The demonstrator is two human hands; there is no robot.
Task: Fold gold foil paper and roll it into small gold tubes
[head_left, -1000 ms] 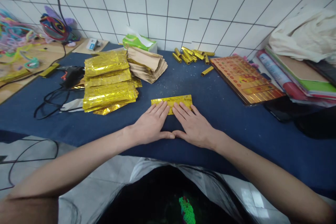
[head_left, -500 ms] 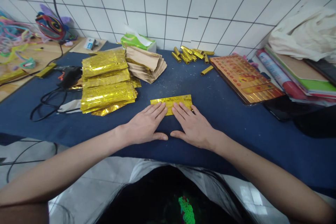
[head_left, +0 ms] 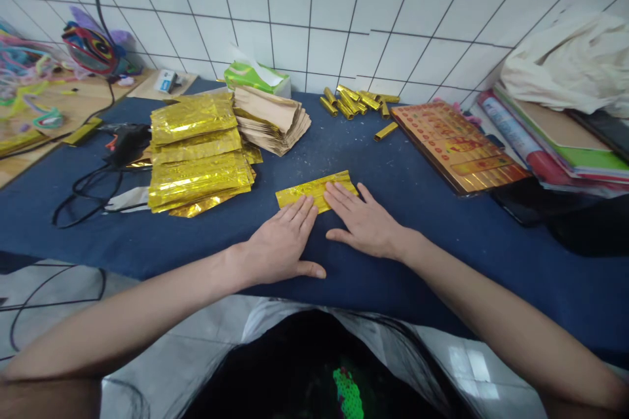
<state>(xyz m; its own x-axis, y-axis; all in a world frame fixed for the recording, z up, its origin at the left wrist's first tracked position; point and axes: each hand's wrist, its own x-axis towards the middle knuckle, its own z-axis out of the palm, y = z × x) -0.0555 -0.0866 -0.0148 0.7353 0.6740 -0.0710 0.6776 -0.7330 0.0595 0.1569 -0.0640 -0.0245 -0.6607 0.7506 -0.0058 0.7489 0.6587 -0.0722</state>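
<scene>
A folded strip of shiny gold foil paper (head_left: 314,190) lies slightly aslant on the dark blue cloth, its right end farther from me. My left hand (head_left: 287,242) rests flat with its fingertips on the strip's near edge, thumb out to the right on the cloth. My right hand (head_left: 366,219) lies flat too, fingers stretched over the right part of the strip and covering some of it. To the left is a stack of gold foil sheets (head_left: 196,150), with a pile of brown paper sheets (head_left: 272,118) behind it.
Several short gold foil tubes (head_left: 351,103) lie by the tiled wall. An orange-gold printed packet (head_left: 457,144) sits at the right, near stacked books (head_left: 580,150) under a cream cloth bag (head_left: 570,65). A black corded tool (head_left: 128,144) and green tissue pack (head_left: 258,78) are on the left.
The foil strip has turned a little, its right end tipping away from me. My left hand has slid nearer to me and right; my right hand has shifted slightly up and right.
</scene>
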